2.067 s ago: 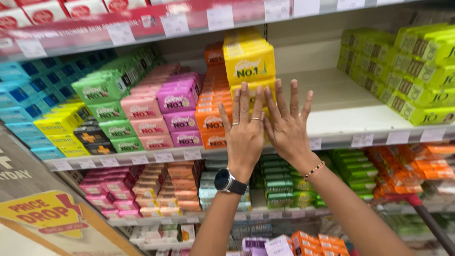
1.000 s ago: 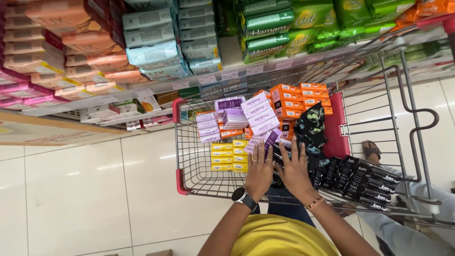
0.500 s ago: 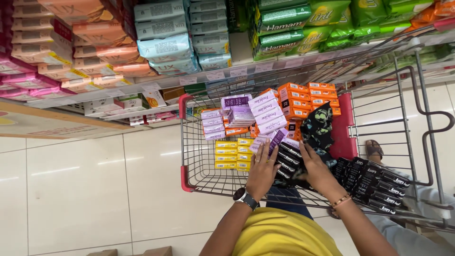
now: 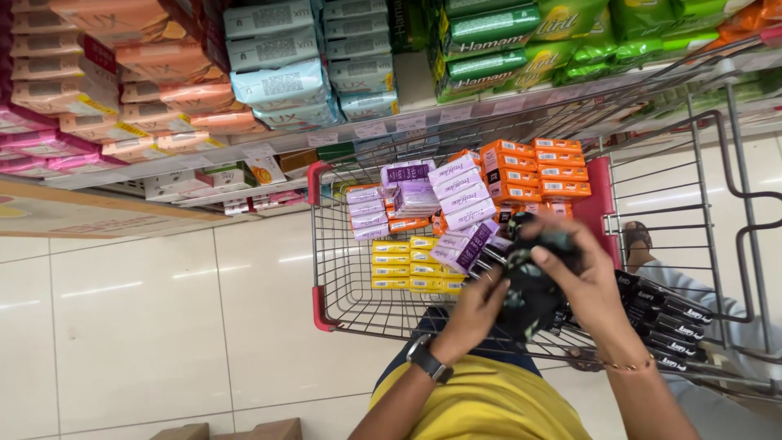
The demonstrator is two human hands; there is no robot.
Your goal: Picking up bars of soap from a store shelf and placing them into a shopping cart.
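Both my hands are over a wire shopping cart (image 4: 326, 269) with red corners. My left hand (image 4: 476, 314), with a watch on the wrist, and my right hand (image 4: 580, 281), with a thin bracelet, grip a bundle of black soap packs (image 4: 529, 287) from either side, just above the cart's near end. Inside the cart lie stacks of purple boxes (image 4: 456, 195), orange boxes (image 4: 538, 167) and yellow boxes (image 4: 406, 265). A row of black boxes (image 4: 664, 314) lies at the cart's right end.
Shelves (image 4: 244, 151) packed with pink, pale blue and green soap packs run along the top, close to the cart's far side. Another person's sandalled foot (image 4: 636, 239) and light trouser leg (image 4: 692, 289) are right of the cart. White floor tiles (image 4: 130, 326) lie to the left.
My hands left the shelf of soap boxes and came down to the cart. Since half a second ago they have lifted the black bundle a little and closed tighter around it.
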